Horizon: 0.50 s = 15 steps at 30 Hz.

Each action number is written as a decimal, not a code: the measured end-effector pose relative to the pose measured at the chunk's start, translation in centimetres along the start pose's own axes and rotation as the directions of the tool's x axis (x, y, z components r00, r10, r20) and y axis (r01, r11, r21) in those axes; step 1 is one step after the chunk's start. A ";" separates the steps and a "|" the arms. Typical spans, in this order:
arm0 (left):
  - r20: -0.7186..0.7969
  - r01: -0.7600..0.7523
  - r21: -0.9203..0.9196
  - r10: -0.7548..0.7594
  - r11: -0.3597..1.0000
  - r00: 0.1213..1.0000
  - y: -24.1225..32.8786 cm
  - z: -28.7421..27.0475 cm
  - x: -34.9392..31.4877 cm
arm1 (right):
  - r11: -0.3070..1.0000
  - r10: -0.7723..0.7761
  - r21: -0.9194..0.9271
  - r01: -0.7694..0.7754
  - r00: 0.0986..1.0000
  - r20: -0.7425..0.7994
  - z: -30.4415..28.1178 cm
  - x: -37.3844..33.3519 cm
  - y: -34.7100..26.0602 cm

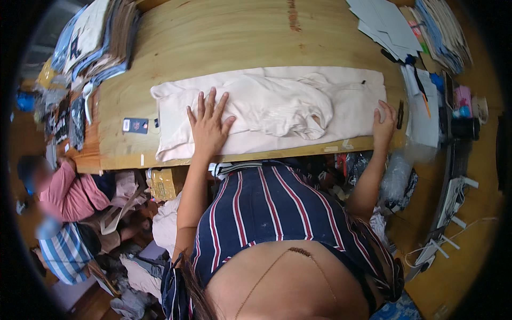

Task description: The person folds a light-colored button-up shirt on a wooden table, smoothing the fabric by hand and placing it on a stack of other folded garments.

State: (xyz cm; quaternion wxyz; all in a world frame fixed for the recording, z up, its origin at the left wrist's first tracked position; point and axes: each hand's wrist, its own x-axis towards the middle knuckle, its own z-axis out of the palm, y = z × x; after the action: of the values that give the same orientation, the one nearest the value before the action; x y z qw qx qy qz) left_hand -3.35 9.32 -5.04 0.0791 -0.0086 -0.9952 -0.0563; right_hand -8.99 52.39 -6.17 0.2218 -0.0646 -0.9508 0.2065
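Observation:
A pale pink garment (256,101) lies folded into a long strip along the near edge of the wooden table (208,34). Its middle is bunched and wrinkled, with an opening toward the right, while the right end lies flatter and bears a small black mark. My left hand (209,125) rests flat on the left part of the cloth, fingers spread. At the right end, my right hand (384,125) has its fingers curled in at the cloth's edge, seemingly pinching it. A dark blue tag (135,126) lies left of the garment.
Folded clothes (101,42) are stacked at the far left, and more (442,37) at the far right beside white sheets (384,26). A black marker-like object (400,114) lies near my right hand. Two people (69,189) sit low at left among loose clothes. A power strip (450,202) stands right.

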 end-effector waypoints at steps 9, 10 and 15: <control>-0.091 0.017 -0.081 -0.025 0.997 0.996 -7.7 0.8 1.8 | 0.945 0.297 -0.130 -0.299 0.954 -0.036 0.6 -5.8 -2.6; -0.167 0.002 -0.154 -0.028 0.988 0.985 -6.6 0.9 2.2 | 0.929 0.350 -0.114 -0.351 0.936 -0.032 0.7 -6.0 -3.2; 0.066 -0.428 -0.183 0.446 0.885 0.893 8.0 0.2 4.8 | 0.891 0.384 -0.274 -0.363 0.923 0.027 1.4 -5.8 -5.5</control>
State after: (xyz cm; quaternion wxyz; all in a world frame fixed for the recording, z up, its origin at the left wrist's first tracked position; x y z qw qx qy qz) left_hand -7.87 17.33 -3.59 0.0359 -0.2421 -0.9624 -0.1179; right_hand -4.64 45.70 -7.28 0.1290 -0.2666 -0.9476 0.1193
